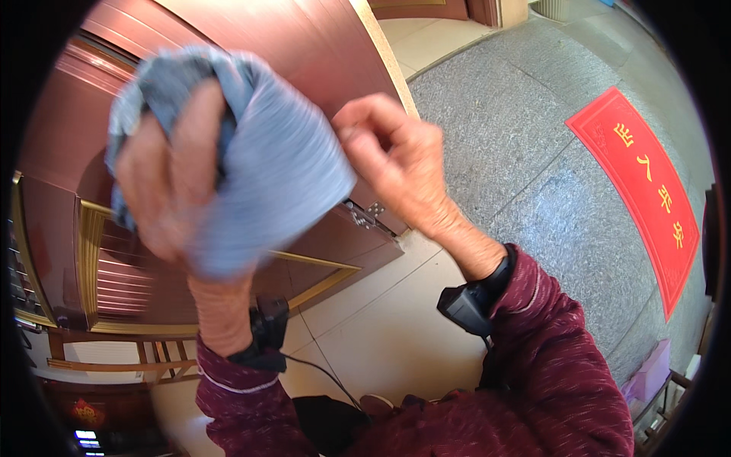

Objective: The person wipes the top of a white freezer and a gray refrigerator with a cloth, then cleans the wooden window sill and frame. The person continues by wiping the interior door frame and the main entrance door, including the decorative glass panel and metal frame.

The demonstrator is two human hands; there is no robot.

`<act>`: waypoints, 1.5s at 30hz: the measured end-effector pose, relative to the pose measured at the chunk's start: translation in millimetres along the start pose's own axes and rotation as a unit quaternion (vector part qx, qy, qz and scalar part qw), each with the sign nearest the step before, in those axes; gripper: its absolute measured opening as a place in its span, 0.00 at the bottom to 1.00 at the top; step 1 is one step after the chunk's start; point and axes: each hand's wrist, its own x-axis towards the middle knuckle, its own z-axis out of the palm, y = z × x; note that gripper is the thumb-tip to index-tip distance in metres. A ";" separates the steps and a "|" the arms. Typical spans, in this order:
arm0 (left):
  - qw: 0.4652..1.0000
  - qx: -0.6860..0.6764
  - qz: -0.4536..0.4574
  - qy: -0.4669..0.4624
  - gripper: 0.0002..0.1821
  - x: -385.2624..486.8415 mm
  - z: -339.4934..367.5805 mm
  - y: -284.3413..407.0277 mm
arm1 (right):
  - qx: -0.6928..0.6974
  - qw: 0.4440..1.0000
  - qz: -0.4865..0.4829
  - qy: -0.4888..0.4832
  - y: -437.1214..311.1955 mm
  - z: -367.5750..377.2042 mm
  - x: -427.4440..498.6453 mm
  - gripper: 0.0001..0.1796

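Observation:
A blue cloth (280, 165), blurred by motion, is bunched in my left hand (171, 165), its loose part spreading to the right. The fingers of that hand press into the folds in front of a reddish-brown door (302, 57). My right hand (400, 154) is at the cloth's right edge, with thumb and forefinger curled towards each other. Whether its fingertips pinch the cloth or only sit beside it cannot be made out. Below the cloth, a metal hinge (365, 215) shows at the door's edge. Gold trim (88, 257) frames a lower panel. Both wrists wear black devices (471, 308).
Pale tiles (394, 320) lie beneath my arms, with grey stone flooring (491, 131) to the right. A red mat (639, 194) with yellow writing lies there. At lower right is a purple box (653, 370); at lower left, wooden furniture (123, 363). A cable (320, 371) hangs from the left wrist device.

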 end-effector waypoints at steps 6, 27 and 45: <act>0.980 0.191 0.012 -0.060 0.23 53.9 34.7 -3.0 | -0.060 0.994 0.092 0.008 4.2 -50.2 19.8 0.09; 0.596 -0.577 -0.417 -0.371 0.09 -102.3 42.3 115.0 | -0.112 0.975 0.158 -0.111 18.6 -75.4 12.0 0.11; 0.236 -0.787 -0.568 -0.033 0.29 -74.4 18.2 93.4 | -0.059 0.940 0.065 -0.330 0.3 -50.3 -3.4 0.33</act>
